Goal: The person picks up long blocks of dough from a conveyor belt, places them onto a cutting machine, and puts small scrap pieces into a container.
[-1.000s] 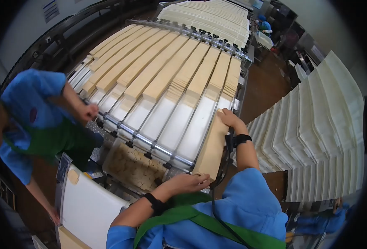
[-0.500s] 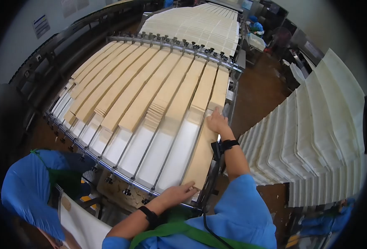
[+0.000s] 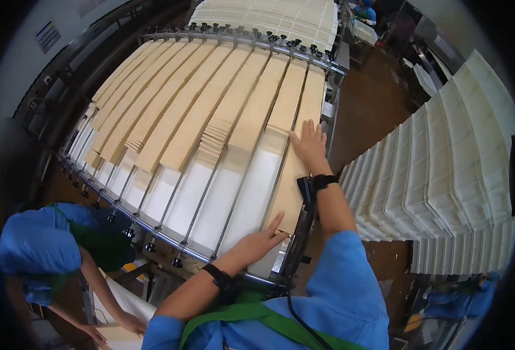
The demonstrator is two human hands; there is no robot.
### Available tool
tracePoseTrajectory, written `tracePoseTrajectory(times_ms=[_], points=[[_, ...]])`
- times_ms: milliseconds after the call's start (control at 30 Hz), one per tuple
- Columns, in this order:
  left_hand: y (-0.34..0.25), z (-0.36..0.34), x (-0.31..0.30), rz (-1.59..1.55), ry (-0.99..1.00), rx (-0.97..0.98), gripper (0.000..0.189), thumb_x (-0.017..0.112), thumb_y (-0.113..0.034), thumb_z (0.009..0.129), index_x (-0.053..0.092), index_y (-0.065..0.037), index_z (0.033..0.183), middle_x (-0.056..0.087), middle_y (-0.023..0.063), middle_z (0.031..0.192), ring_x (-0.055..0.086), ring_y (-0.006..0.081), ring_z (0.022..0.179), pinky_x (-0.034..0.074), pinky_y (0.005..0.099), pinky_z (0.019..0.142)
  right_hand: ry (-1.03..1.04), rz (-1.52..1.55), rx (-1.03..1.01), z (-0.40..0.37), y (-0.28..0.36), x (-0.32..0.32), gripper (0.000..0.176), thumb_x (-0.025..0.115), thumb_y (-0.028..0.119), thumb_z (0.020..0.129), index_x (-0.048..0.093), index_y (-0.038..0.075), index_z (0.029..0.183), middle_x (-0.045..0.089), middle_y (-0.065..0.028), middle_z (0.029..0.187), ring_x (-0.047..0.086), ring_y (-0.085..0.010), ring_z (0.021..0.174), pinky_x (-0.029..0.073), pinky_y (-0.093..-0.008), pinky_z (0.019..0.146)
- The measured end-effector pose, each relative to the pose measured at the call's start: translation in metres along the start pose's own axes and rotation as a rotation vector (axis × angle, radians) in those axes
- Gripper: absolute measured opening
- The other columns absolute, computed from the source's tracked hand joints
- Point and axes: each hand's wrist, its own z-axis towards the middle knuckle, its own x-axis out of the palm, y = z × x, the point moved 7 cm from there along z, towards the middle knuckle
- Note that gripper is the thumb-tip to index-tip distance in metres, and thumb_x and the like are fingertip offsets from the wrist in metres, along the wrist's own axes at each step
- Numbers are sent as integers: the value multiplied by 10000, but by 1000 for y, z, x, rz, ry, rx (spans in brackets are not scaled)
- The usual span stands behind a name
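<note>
Long rows of thin tan sheets, packed together, lie in side-by-side lanes on a white machine bed. My right hand (image 3: 310,144) rests flat on the rightmost tan row (image 3: 292,195), fingers spread. At that row's near end is my left hand (image 3: 265,238), its thumb stretched up along the row and its fingers against the end edge. The neighbouring tan row (image 3: 286,108) stops farther back, showing bare white bed (image 3: 257,181) in front of it.
Metal rods divide the lanes, and a chrome bar with black knobs (image 3: 177,262) runs along the near edge. At lower left a person in blue (image 3: 41,245) bends over a tan piece. Tall stacked white trays (image 3: 420,175) stand at right.
My right hand has gone from curled fingers to lying flat on the row. The rightmost row and my left hand have shifted away from me. The person at left now reaches to a tan piece.
</note>
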Motion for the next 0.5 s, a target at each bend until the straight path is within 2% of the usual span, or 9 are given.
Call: tracePoseTrajectory(times_ms=[67, 100, 167, 267, 333, 400, 500], points=[[-2, 0, -6, -18, 58, -51, 439, 486, -18, 813, 451, -146, 1232, 215, 225, 1472, 639, 322, 866, 531, 373, 707, 54, -3, 33, 5, 3, -1, 771, 339, 579, 895, 248, 37, 1436, 190, -143, 1515, 106, -374, 1400, 84, -536, 1111], [-1, -4, -9, -68, 17, -44, 418, 498, -19, 815, 469, -140, 1214, 283, 216, 1435, 636, 325, 868, 528, 370, 710, 67, 19, 50, 5, 3, -3, 767, 343, 576, 895, 249, 39, 1436, 187, -148, 1514, 104, -377, 1399, 86, -540, 1109], [2, -19, -13, -161, -78, -30, 376, 523, -19, 820, 504, -128, 1179, 417, 196, 1363, 631, 331, 872, 523, 366, 716, 84, 61, 71, 1, 4, -7, 761, 351, 569, 897, 251, 42, 1435, 182, -159, 1514, 101, -382, 1398, 90, -548, 1105], [7, -71, -45, -297, -342, -99, 273, 562, -10, 826, 562, -80, 1090, 587, 155, 1149, 632, 309, 861, 519, 342, 719, 50, 152, 43, -22, 22, -8, 740, 379, 555, 898, 267, 51, 1429, 187, -187, 1504, 109, -400, 1391, 102, -565, 1096], [20, -122, -71, -386, -597, -248, 193, 567, 8, 840, 585, -30, 1028, 632, 133, 972, 635, 270, 853, 515, 311, 719, 67, 176, -96, -53, 54, -10, 716, 417, 530, 899, 287, 53, 1417, 205, -211, 1488, 125, -418, 1380, 121, -582, 1082], [34, -177, -86, -305, -793, -342, 171, 561, 8, 857, 584, -8, 1026, 631, 110, 960, 634, 191, 816, 510, 276, 701, 104, 183, -242, -84, 83, 11, 688, 455, 513, 893, 331, 58, 1395, 242, -223, 1468, 147, -426, 1370, 140, -585, 1072], [70, -269, -60, -502, -1012, -632, 245, 573, 37, 814, 580, -2, 1056, 637, 115, 937, 634, 218, 850, 504, 277, 702, 196, 272, -483, -138, 153, 1, 640, 480, 494, 889, 399, 60, 1352, 311, -229, 1427, 203, -426, 1347, 174, -569, 1063]])
